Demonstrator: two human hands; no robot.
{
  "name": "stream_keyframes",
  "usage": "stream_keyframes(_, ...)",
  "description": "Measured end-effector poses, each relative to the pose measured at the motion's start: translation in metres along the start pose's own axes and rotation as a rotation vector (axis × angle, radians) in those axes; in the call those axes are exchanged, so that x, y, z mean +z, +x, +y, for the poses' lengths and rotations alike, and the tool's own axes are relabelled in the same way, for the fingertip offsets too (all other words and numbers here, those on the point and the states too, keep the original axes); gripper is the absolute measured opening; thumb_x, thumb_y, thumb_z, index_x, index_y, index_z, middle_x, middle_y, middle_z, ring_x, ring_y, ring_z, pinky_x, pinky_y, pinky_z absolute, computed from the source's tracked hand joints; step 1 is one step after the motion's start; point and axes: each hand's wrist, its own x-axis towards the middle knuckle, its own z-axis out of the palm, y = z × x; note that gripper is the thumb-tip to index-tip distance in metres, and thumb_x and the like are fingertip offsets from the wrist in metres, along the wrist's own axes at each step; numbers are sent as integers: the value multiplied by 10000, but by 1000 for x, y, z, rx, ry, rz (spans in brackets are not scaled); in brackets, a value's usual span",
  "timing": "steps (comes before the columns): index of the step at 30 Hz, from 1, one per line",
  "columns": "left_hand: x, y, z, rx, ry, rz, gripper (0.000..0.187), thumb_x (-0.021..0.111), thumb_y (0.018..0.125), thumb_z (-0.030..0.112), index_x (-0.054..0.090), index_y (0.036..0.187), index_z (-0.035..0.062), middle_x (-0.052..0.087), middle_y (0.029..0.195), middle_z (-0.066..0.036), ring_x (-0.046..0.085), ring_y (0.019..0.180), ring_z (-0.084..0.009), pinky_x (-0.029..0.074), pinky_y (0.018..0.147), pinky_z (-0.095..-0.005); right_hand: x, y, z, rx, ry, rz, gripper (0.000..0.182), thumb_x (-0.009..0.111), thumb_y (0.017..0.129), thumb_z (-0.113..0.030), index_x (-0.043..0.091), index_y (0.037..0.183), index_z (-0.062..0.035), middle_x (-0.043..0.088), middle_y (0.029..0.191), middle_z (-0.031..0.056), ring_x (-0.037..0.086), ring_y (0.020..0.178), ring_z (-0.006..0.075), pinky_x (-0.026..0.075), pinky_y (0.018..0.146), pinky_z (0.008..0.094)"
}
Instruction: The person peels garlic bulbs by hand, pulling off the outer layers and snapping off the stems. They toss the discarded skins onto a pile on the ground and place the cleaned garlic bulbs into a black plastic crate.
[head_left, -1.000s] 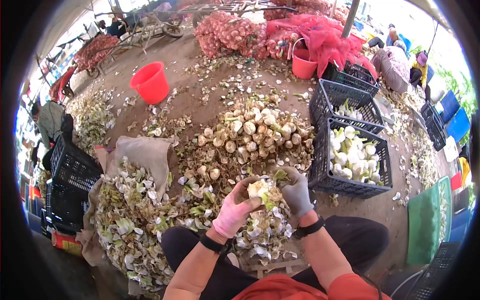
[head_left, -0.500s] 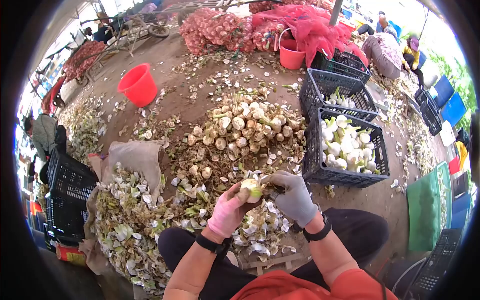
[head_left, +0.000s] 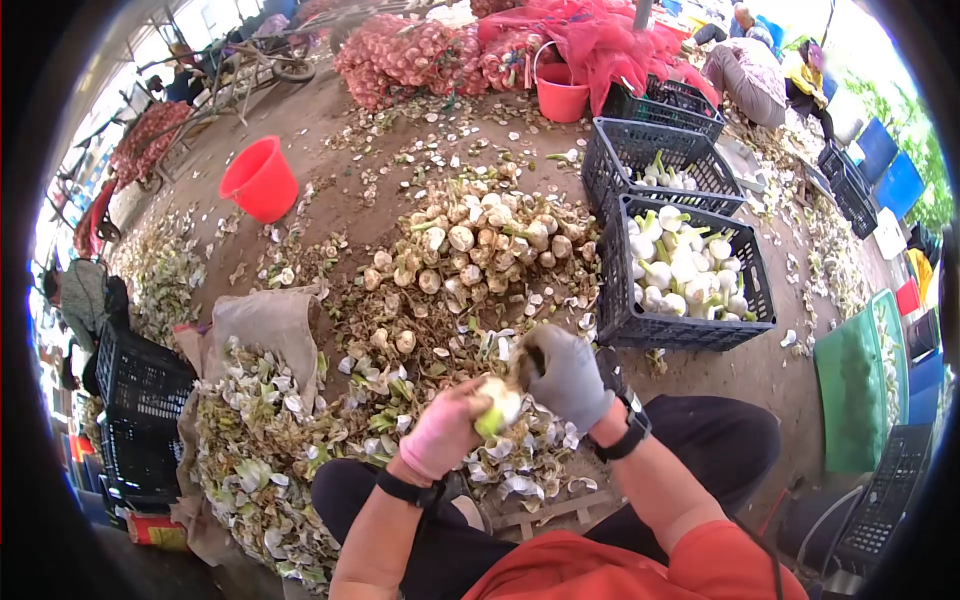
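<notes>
My left hand (head_left: 445,430), in a pinkish glove, is closed round a garlic bulb (head_left: 499,404) with a pale top and a green patch. Just right of the bulb is my right hand (head_left: 568,378) in a grey glove, its fingers curled; blur and the hand itself hide what they hold, if anything. Beyond both hands lies a heap of untrimmed garlic (head_left: 470,245) on the ground. Peeled white bulbs with short stems fill a black crate (head_left: 690,325) at the right. Loose skins and leaves (head_left: 260,450) are piled at the left and beneath my hands.
A red bucket (head_left: 262,180) stands at the upper left, another (head_left: 562,95) near red net sacks (head_left: 410,60). Behind the full crate is a second black crate (head_left: 640,150). A green container (head_left: 850,390) is at the right. Other people (head_left: 748,75) crouch in the background.
My right hand has moved up and slightly left, curling more. The bulb in my left hand has turned and dropped slightly lower. The whole view has shifted a little.
</notes>
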Motion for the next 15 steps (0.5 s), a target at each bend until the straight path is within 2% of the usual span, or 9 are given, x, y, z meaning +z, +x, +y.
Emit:
stream_keyframes(2,-5,-4,-17,152,274,-18,452,511,896,38,404,1321,-76,576,1188,-157,602,1050,-238,522,853,-346,4,5,23,102,-69,46,110,618,738,-36,545,820,-34,607,783,157,605,719,360,472,634,429)
stream_keyframes(3,-8,2,-12,-39,-35,15,493,532,899,70,380,1355,-43,579,1182,-144,606,1036,-225,529,794,-346,4,4,27,133,-61,-10,151,598,744,-3,585,893,-26,610,870,159,605,784,353,475,662,412)
stream_keyframes(4,-8,-4,-5,-19,-60,1,508,570,898,125,387,1350,-16,585,1164,-130,605,1016,-204,524,765,-340,4,1,28,135,-61,-22,151,598,744,-3,585,893,-26,610,870,159,605,784,353,475,662,412)
stream_keyframes(6,-12,-3,-1,42,-103,-79,491,603,891,175,420,1314,6,586,1136,-114,603,996,-205,519,742,-340,3,0,29,-28,94,-40,302,559,741,64,625,1020,-31,612,1007,158,605,907,329,494,746,382)
stream_keyframes(7,-11,-2,1,48,-102,-78,491,603,891,175,420,1314,6,586,1136,-114,603,996,-205,519,742,-340,-4,-1,16,114,358,-148,392,569,753,88,640,1110,-57,600,1111,150,584,1016,304,493,832,358)
stream_keyframes(8,-9,-3,0,65,-78,-1,482,614,890,187,429,1297,7,583,1127,-106,601,989,-203,518,767,-344,-9,-1,5,112,362,-152,392,569,753,88,640,1110,-57,600,1111,150,584,1016,304,493,832,358)
stream_keyframes(10,-7,-2,-3,75,-62,81,473,625,889,199,437,1279,8,580,1117,-97,599,983,-202,517,792,-348,-19,-4,-15,65,440,-175,376,609,761,66,656,1109,-70,625,1064,99,603,996,222,492,814,309)
stream_keyframes(13,-5,2,-6,175,-92,-33,465,656,895,216,447,1248,-2,582,1098,-78,595,992,-195,482,937,-364,-17,-9,-24,-12,287,-148,306,646,770,25,671,1062,-63,639,993,121,629,921,269,503,790,331)
stream_keyframes(15,-6,3,-8,168,-81,-6,462,652,898,248,456,1248,20,597,1091,-69,608,985,-184,504,893,-358,-15,-10,-26,-3,199,-142,243,662,773,-11,682,1011,-59,634,927,137,637,840,323,507,725,366)
